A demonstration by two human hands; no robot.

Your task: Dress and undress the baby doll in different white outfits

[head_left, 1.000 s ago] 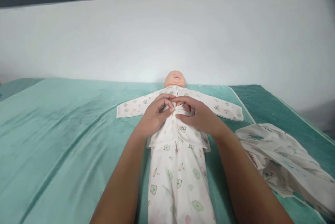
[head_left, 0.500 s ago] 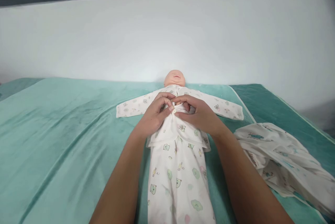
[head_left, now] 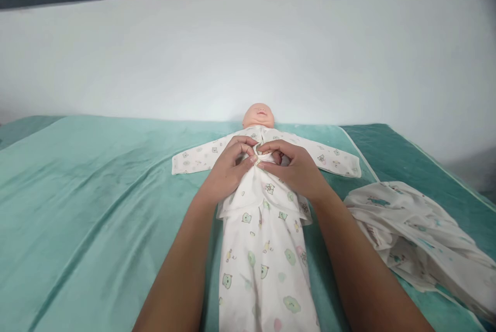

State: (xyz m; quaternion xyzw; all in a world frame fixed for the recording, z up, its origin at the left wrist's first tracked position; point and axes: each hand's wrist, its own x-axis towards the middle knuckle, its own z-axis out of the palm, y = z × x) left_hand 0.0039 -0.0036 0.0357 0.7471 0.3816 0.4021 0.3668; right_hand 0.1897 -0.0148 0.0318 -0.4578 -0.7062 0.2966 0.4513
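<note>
A baby doll lies on its back, head away from me, arms stretched out sideways. It wears a white printed shirt and white trousers with green bear prints. Over the chest, my left hand pinches the left edge of the shirt's front opening. My right hand grips the opposite edge, its thumb and fingers closed on the cloth. Between the two thumbs is a small pale button, partly covered by the fingertips. The front edges part slightly just above it.
A crumpled white printed cloth lies to the right, near my right forearm. Everything rests on a teal bed cover with folds at the left. A white wall rises behind the doll's head.
The fingertips have shifted slightly and now cover more of the button. The shirt's front edges have been drawn a little differently between the hands. The doll stays in place.
</note>
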